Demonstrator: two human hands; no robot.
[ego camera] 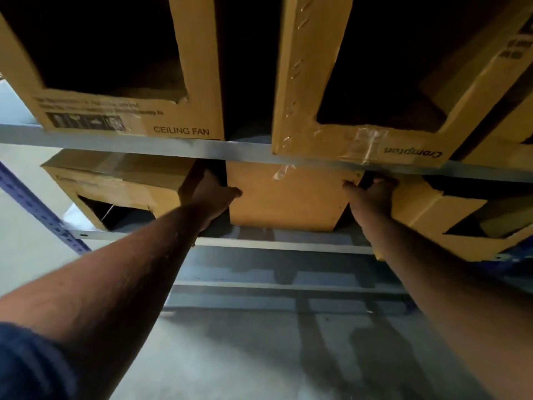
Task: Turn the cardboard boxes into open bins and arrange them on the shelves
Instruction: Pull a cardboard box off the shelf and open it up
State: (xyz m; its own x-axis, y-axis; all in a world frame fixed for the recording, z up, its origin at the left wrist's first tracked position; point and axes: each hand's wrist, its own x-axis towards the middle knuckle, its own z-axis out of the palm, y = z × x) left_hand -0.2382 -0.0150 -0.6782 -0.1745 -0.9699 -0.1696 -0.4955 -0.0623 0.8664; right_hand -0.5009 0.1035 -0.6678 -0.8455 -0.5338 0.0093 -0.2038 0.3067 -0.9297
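Observation:
A plain brown cardboard box (288, 194) sits in the middle of the lower shelf, between two cut-open bins. My left hand (213, 194) grips its left side, thumb on the front face. My right hand (372, 194) grips its right side, thumb at the front corner. My fingers are hidden behind the box sides. To the left stands a bin with a cut opening (115, 186). On the right is another open bin (450, 217). The upper shelf carries a "CEILING FAN" bin (129, 111) and a "Crompton" bin (360, 140).
A grey metal shelf rail (202, 145) crosses just above the held box. The lower shelf's front rail (274, 243) runs below it. A blue perforated upright (34, 206) stands at the left. Grey floor (230, 356) lies under the rack.

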